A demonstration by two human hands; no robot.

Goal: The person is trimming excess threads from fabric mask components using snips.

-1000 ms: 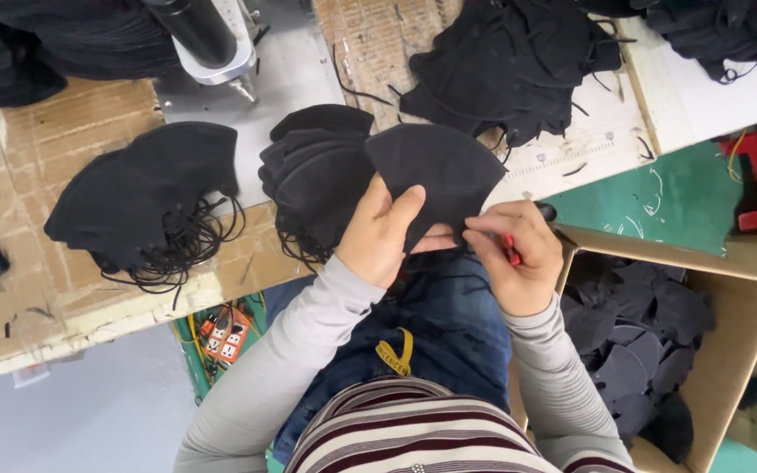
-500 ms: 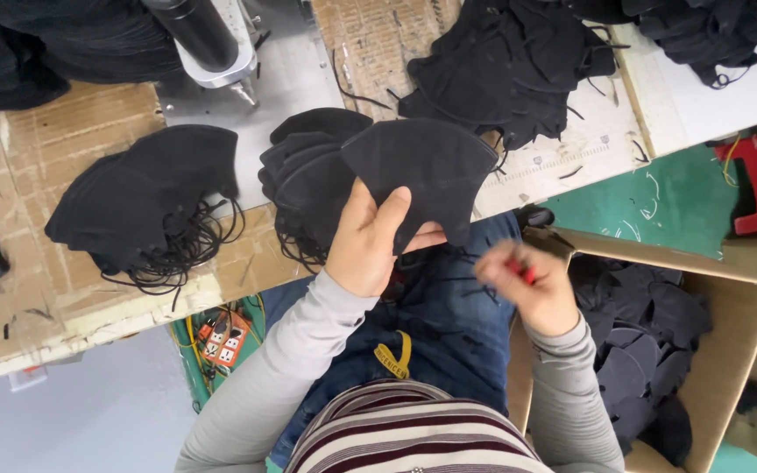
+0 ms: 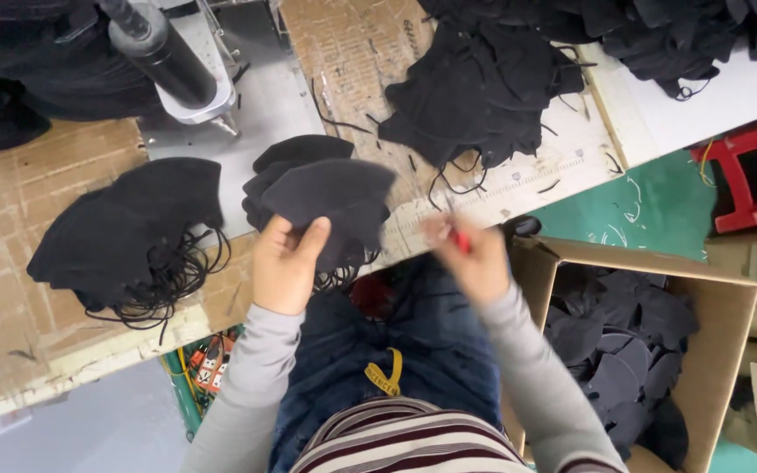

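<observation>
- Counter (image 3: 37, 175): cardboard-covered surface at the far left, with pale sheets farther right.
- Stack of black masks (image 3: 124, 232): lies on the counter at left, a tangle of black ear loops spilling out on its near side.
- Machine head (image 3: 168, 61): dark cylinder over a pale base, far left of centre.
- Left hand (image 3: 286, 263): closed on the near edge of a black mask (image 3: 335, 197), thumb on top, lifting it just above a second small pile of masks (image 3: 295, 158).
- Right hand (image 3: 470, 250): blurred, fingers curled around a small red tool (image 3: 462, 241); apart from the held mask.
- Loose heap of black masks (image 3: 484, 88): far side of the counter, right of centre, beside a printed ruler strip.
- Cardboard box (image 3: 729, 307): near right, below the counter edge, open, part-filled with black masks.
- Red stool (image 3: 755, 180): far right, on the green floor.
</observation>
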